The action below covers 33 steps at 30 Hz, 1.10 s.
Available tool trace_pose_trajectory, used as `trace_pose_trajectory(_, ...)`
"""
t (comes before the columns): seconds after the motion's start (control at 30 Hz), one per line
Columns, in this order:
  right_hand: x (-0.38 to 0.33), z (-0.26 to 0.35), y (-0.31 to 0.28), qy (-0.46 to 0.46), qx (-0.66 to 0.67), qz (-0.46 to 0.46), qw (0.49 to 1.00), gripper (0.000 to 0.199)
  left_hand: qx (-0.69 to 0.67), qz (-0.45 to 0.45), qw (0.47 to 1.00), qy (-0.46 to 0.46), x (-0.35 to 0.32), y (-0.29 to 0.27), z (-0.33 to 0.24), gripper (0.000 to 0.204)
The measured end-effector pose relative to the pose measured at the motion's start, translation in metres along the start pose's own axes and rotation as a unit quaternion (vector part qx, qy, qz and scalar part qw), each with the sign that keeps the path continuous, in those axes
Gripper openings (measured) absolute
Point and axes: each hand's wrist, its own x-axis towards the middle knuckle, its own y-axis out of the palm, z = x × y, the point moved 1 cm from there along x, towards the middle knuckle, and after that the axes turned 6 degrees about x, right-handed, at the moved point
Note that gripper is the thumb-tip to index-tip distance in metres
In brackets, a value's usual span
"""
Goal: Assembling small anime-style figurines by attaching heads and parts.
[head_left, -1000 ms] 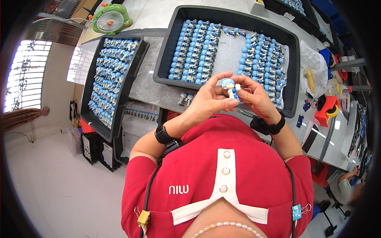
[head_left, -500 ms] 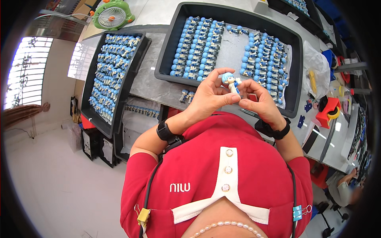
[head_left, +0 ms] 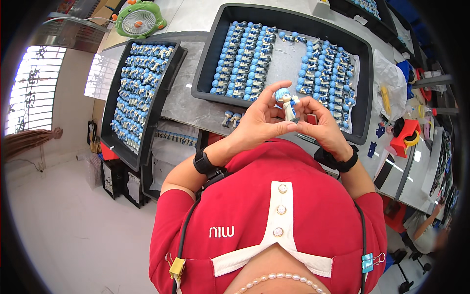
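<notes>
Here, at the tabletop: I hold one small figurine up between both hands, above the near edge of the big tray.
Figurine: a blue-haired figurine [head_left: 287, 104] in white, upright, in the air between my fingers, just over the tabletop [head_left: 191, 105].
Left hand: my left hand [head_left: 258, 122] is curled round the figurine's lower body, thumb and fingers pinching it from the left.
Right hand: my right hand [head_left: 320, 125] closes in from the right, fingertips pressed to the figurine's side.
Large tray: the black tray [head_left: 289, 22] on the far side holds rows of like figurines, with a bare strip down its middle.
Second tray: a narrower black tray [head_left: 147, 122] to the left is packed full.
Strays: two loose figurines [head_left: 231, 118] stand on the tabletop, near my left hand.
Risk, grip: the hold is on a thin body under a large head; I judge a loose pinch could let it tip and drop.
Risk, neighbours: a fall here could topple the rows in the large tray or the strays.
</notes>
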Motion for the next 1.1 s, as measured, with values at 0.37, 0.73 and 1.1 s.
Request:
trace_pose_trajectory(0.37,-0.002,0.008,-0.021,0.113,0.429,-0.067,0.894,0.032,0.025,-0.025,0.998,-0.043,-0.004,0.001,-0.008,0.072)
trace_pose_trajectory(0.73,-0.010,0.023,0.000,-0.023,0.129,-0.147,0.980,0.031,-0.002,-0.002,0.999,-0.054,-0.004,0.003,-0.012,0.071)
trace_pose_trajectory(1.1,-0.011,0.037,0.021,-0.365,-0.374,-0.128,0.843,0.024,-0.009,0.018,0.998,-0.051,-0.006,0.007,-0.014,0.071)
